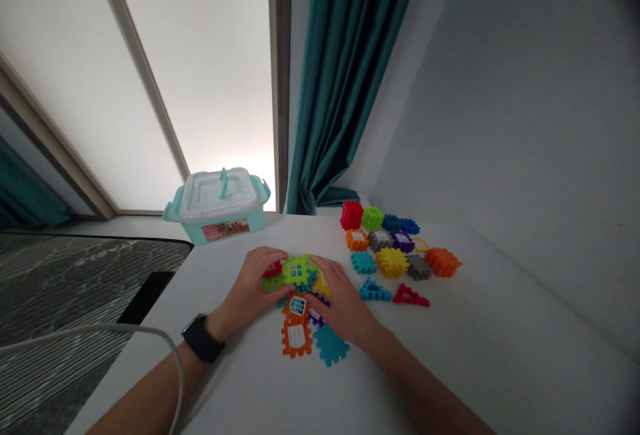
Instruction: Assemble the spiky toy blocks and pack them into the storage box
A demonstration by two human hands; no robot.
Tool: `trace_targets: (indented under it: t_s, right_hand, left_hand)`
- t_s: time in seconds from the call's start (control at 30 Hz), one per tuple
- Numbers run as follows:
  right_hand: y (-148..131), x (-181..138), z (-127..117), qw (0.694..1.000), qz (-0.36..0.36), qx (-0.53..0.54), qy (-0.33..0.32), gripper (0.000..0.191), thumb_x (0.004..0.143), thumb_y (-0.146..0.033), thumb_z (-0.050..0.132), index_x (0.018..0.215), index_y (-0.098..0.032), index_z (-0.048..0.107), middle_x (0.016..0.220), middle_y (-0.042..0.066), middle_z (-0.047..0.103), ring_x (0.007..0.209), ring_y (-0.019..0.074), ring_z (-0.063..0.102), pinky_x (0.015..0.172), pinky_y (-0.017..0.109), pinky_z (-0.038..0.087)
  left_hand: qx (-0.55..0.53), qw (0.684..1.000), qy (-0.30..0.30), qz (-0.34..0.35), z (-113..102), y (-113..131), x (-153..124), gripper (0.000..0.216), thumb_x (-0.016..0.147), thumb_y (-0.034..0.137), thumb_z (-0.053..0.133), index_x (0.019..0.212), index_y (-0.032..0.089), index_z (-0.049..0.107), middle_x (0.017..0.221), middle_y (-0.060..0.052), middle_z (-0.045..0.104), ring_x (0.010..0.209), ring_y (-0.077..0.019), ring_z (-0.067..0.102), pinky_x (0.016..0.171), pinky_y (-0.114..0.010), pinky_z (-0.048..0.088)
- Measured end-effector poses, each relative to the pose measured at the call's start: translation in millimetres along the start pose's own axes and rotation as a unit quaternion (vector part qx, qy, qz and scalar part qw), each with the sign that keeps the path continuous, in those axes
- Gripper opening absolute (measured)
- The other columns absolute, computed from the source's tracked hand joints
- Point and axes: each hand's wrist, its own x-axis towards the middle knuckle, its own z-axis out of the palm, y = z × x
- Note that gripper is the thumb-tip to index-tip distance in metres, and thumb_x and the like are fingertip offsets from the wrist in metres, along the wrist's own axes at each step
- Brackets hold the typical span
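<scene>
1. Room: teal curtain (333, 88), beyond the hands.
2. Surface: white table (245, 388), beneath both.
3. Plastic panel cluster (296, 271): between the hands; upper row runs crosswise, neither hand clearly nearer.
4. Left hand (256, 283): curled, gripping cluster's left end.
5. Right hand (343, 298): curled, gripping right end.
6. Yellow stack (393, 263): right of right hand.

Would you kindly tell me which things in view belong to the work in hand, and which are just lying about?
Seemingly in use:
- left hand and right hand
- lime window piece and yellow piece between them
- orange window piece and turquoise piece nearer the wearer

Lying about:
- lidded box
- pale cable
- red triangle and yellow stack, untouched, perhaps spares
</scene>
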Motion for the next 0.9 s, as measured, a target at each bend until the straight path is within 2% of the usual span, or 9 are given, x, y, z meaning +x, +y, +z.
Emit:
trace_targets:
  t_s: [0.17,0.37,0.7,0.9]
  right_hand:
    - [1.1,0.0,2.0,1.0,-0.014,-0.008,0.008,0.06,0.089,-0.025,0.061,0.145,-0.025,0.038,0.142,0.011,0.049,0.134,0.0275,0.044,0.114,0.052,0.039]
    - [-1.0,1.4,-1.2,0.999,-0.029,-0.012,0.023,0.049,0.089,-0.024,0.063,0.135,-0.025,0.048,0.136,0.012,0.052,0.129,0.0285,0.047,0.11,0.053,0.042]
    - [-1.3,1.4,-2.2,0.998,-0.039,-0.023,0.036,0.048,0.088,-0.024,0.065,0.133,-0.023,0.047,0.134,0.012,0.053,0.127,0.0279,0.048,0.109,0.052,0.043]
    - [-2.8,1.5,-2.6,0.998,-0.032,-0.028,0.042,0.047,0.086,-0.02,0.065,0.131,-0.024,0.049,0.133,0.011,0.053,0.126,0.0284,0.049,0.108,0.052,0.043]
  left_hand:
    - [-0.049,0.998,-0.029,0.015,-0.1,3.7,0.7,0.043,0.084,0.035,0.074,0.121,0.024,0.055,0.113,-0.009,0.066,0.11,-0.025,0.06,0.098,-0.045,0.049]
    - [-0.04,0.998,-0.057,0.003,2.0,4.9,-0.8,0.042,0.084,0.04,0.073,0.119,0.024,0.056,0.112,-0.009,0.067,0.108,-0.0263,0.061,0.101,-0.049,0.046]
    - [-0.016,0.998,-0.057,0.039,1.0,3.9,0.3,0.041,0.087,0.038,0.07,0.122,0.024,0.053,0.112,-0.009,0.067,0.106,-0.0241,0.06,0.097,-0.044,0.047]
    - [0.006,0.995,-0.092,0.032,-2.7,1.9,0.9,0.045,0.082,0.029,0.073,0.122,0.023,0.052,0.12,-0.01,0.063,0.112,-0.0261,0.059,0.098,-0.045,0.047]
